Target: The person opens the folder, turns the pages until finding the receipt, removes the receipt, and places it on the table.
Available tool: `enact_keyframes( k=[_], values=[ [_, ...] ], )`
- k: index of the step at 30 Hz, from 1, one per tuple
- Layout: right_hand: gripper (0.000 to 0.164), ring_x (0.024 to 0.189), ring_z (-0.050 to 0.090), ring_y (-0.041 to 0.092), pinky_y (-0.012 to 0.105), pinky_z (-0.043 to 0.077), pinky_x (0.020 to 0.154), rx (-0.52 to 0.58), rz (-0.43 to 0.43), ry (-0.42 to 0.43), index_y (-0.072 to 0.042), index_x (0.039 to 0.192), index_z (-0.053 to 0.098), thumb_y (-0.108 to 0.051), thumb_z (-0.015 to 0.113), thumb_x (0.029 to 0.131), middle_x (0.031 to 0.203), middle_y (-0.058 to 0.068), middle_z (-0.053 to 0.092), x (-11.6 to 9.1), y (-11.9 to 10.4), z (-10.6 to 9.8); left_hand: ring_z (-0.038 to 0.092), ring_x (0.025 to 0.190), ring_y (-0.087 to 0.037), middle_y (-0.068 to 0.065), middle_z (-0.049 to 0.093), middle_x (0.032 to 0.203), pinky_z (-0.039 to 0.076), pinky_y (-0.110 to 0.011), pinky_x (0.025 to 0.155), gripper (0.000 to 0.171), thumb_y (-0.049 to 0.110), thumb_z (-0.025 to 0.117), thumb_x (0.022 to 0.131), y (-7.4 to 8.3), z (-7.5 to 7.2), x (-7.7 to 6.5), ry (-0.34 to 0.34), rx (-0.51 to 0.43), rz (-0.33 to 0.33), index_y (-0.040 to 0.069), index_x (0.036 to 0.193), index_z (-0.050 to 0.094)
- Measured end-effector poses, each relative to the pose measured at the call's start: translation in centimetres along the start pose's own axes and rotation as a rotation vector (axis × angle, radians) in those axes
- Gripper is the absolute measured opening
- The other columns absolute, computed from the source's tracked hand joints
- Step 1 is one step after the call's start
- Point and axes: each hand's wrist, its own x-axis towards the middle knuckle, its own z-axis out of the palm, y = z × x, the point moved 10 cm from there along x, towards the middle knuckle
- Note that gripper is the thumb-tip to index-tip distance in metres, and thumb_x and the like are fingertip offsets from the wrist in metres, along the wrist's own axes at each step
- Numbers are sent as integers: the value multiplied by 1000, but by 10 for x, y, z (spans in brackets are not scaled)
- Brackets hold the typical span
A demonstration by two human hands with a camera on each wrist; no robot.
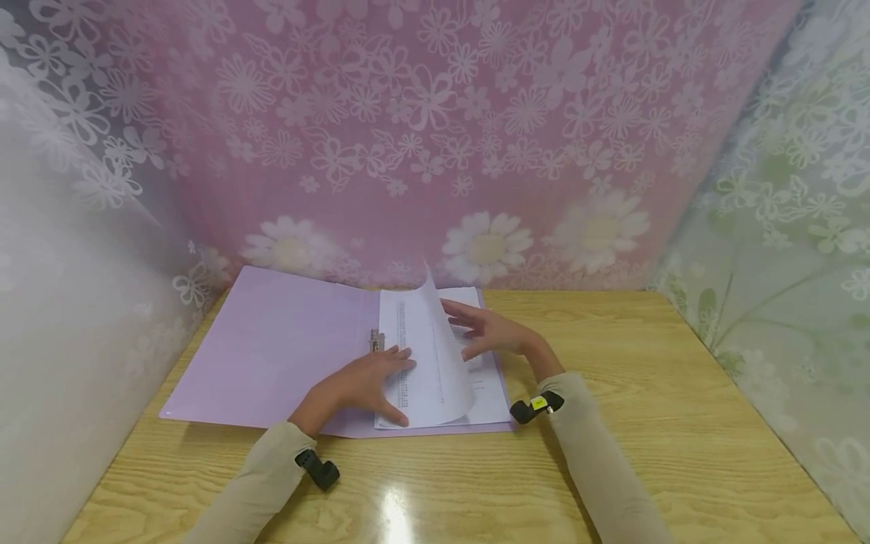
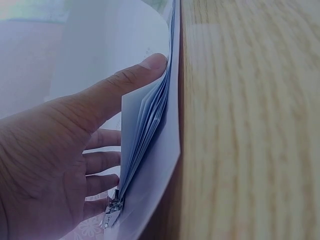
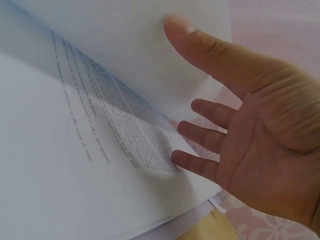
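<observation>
Loose grip on both sides, fingers spread: my left hand [image 1: 363,384] rests on the papers [image 1: 488,400] near the metal clip [image 1: 377,340]; my right hand [image 1: 499,332] is at the raised sheet [image 1: 445,370], contact unclear. The papers lie on the right side of the unfolded purple folder [image 1: 272,347] on the counter [image 1: 680,423].

folder [image 1: 279,347]: 1 | metal clip [image 1: 377,341]: 1 | raised sheet [image 1: 450,378]: 1 | hands [image 1: 365,384] [image 1: 499,334]: 2 | wrist cameras [image 1: 319,470] [image 1: 533,408]: 2 | table [image 1: 448,491]: 1

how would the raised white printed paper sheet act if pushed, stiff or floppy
The raised white paper sheet probably flops, since it visibly curves. Its thin edge suggests little weight. It may swing about its left side, near the silver metal clip.
</observation>
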Motion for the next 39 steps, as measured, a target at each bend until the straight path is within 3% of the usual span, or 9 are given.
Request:
enact_keyframes(
  k=[6,17,21,26,29,32,35,39],
  values=[
    [112,158,20,36,60,28,123,-87,40,10,-35,164,15,-18,88,81,173,-5,10,4,-3,8,27,156,-33,-10,33,166,27,-55,124,101,56,88,71,1,-2,-2,5,-4,-3,12,153,48],
    [114,158,19,36,60,29,122,-135,41,27,-33,165,12,-29,88,81,173,-7,8,11,-12,19,29,155,-34,-10,36,165,28,-57,123,94,59,83,77,3,-10,-4,36,-5,-19,13,152,50],
    [113,158,20,36,61,29,122,-147,34,36,-34,165,13,-33,88,81,173,-6,8,13,-15,21,35,152,-37,-13,43,160,31,-57,122,81,57,77,85,-2,-24,-4,129,-3,-51,11,148,54],
    [112,157,22,36,61,30,121,-152,29,50,-33,165,14,-34,88,80,173,-5,10,16,-16,24,42,147,-39,-17,48,156,35,-58,119,63,46,65,99,-4,-54,-10,359,2,-62,7,146,56],
    [112,157,22,36,60,30,122,-149,36,59,-31,165,16,-35,89,80,173,-4,11,18,-15,25,37,150,-39,-16,42,161,34,-60,119,61,42,60,102,-4,-69,-16,486,-16,-50,7,151,49],
    [112,157,22,33,58,30,122,-149,49,69,-34,164,17,-36,89,79,172,-7,13,19,-13,27,29,154,-37,-15,33,166,30,-62,121,64,41,58,104,0,-79,-20,568,-30,-15,9,156,42],
    [110,157,24,34,58,32,122,-161,43,77,-35,164,17,-36,89,80,172,-6,14,21,-14,28,22,157,-36,-12,26,169,25,-62,123,67,42,58,104,8,-83,-23,595,-36,26,9,158,38],
    [108,155,27,36,58,35,120,-179,29,88,-33,165,17,-36,87,82,172,-3,15,23,-19,29,15,159,-33,-7,23,170,19,-62,125,72,48,59,101,21,-81,-22,543,5,46,10,159,37]
  ],
)
